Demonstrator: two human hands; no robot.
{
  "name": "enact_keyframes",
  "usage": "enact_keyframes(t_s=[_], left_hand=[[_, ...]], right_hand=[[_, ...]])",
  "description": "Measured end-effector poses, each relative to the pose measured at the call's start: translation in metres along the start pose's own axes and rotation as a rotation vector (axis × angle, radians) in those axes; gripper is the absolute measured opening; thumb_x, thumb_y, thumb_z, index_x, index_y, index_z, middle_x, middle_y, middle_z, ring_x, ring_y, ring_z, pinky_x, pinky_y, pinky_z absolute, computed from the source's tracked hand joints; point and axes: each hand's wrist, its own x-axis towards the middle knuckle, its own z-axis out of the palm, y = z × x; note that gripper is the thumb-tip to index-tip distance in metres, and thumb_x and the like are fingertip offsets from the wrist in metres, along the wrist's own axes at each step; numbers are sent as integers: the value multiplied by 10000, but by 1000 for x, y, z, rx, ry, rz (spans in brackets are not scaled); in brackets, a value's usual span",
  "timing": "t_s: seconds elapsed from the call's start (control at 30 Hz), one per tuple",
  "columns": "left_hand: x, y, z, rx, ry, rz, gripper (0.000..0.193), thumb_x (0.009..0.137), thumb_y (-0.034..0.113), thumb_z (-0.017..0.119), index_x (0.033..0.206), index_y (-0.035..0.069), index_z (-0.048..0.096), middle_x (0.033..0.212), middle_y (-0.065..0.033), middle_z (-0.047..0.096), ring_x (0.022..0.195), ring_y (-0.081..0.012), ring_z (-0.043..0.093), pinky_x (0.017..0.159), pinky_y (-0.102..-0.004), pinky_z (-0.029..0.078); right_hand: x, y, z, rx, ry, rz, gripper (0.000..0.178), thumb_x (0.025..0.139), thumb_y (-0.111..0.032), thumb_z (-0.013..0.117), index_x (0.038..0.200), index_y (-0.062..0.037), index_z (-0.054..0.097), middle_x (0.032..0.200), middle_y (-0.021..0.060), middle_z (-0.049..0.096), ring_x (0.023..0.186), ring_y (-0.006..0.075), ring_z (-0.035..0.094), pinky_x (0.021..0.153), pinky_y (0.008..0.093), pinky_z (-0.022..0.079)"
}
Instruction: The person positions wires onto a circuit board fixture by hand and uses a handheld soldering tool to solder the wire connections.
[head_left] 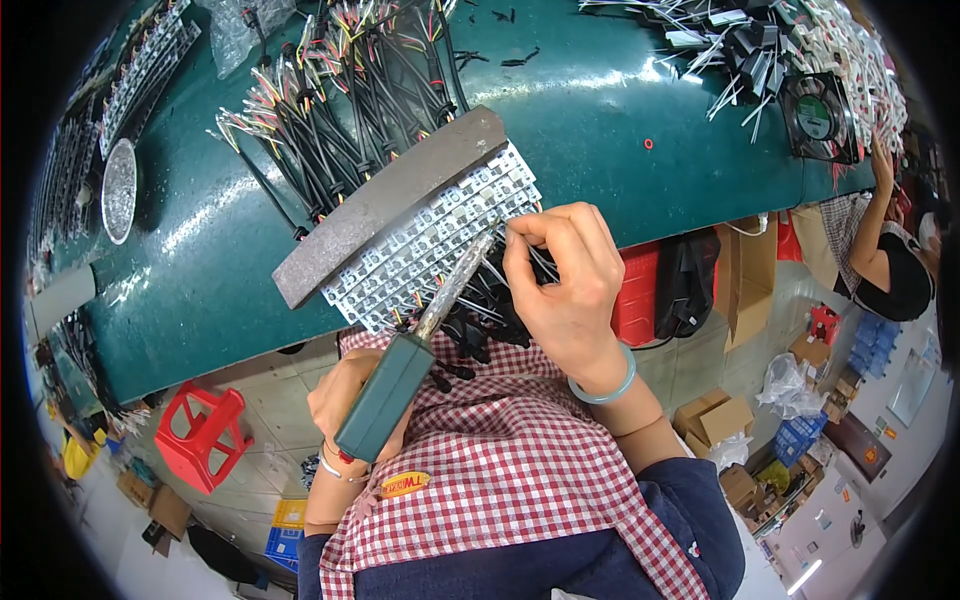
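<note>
My left hand (340, 398) is wrapped around the dark green handle of a soldering iron (385, 385). Its foil-wrapped barrel slants up and right, the tip ending over the near right part of a panel of white circuit boards (430, 240). Beside that tip, my right hand (570, 270) is closed in a pinch of thumb and forefinger at the panel's edge; what lies in the pinch is too small to make out. A grey curved bar (390, 205) lies across the panel's far side. Black cables (470, 330) with coloured wire ends hang along its near edge.
Bundled black cables (350, 120) with stripped ends lie beyond the bar. A small fan (820, 117) and piled black parts with white leads (750, 60) are at the far right, near another person (885, 255). A red stool (203, 437) stands on the floor at left.
</note>
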Motion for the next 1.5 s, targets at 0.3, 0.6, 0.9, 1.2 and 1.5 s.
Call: enact_keyframes(t_s=[0.3, 0.6, 0.9, 1.2, 1.5], left_hand=[[-16, -1, -5, 52, 148, -11, 181, 662, -25, 711, 840, -50, 685, 836, -155, 682, 705, -275, 695, 614, -306, 539], [-41, -21, -2, 114, 152, -213, 227, 723, 153, 783, 889, 14, 714, 852, -181, 683, 695, -349, 674, 631, -380, 538], [-30, -22, 2, 44, 209, -175, 204, 720, 78, 758, 892, -14, 699, 846, -172, 679, 656, -318, 666, 591, -359, 516], [-36, -24, -1, 112, 199, -152, 192, 713, 55, 757, 878, -19, 695, 822, -167, 675, 660, -320, 664, 605, -368, 532], [-43, -23, 0, 94, 223, -188, 221, 674, 31, 759, 883, -19, 711, 858, -188, 695, 708, -330, 693, 649, -365, 559]], right_hand=[[1, 3, 1, 6, -4, 1, 182, 717, 29, 724, 839, -58, 621, 819, 76, 569, 756, 273, 578, 662, 385, 437], [36, 14, -42, -1, -49, -71, 91, 776, 20, 735, 848, -1, 682, 826, 115, 628, 753, 284, 605, 661, 365, 492], [134, 147, -90, -691, 247, -331, 179, 738, 6, 687, 887, -84, 730, 888, 39, 623, 824, 244, 603, 707, 355, 509], [159, 111, -93, -36, 415, -410, 185, 807, 56, 746, 963, -43, 755, 904, 74, 689, 780, 159, 650, 670, 259, 521], [118, 29, -68, 299, 179, -214, 256, 880, 62, 672, 1089, -66, 744, 901, 46, 560, 678, 99, 505, 571, 221, 407]])
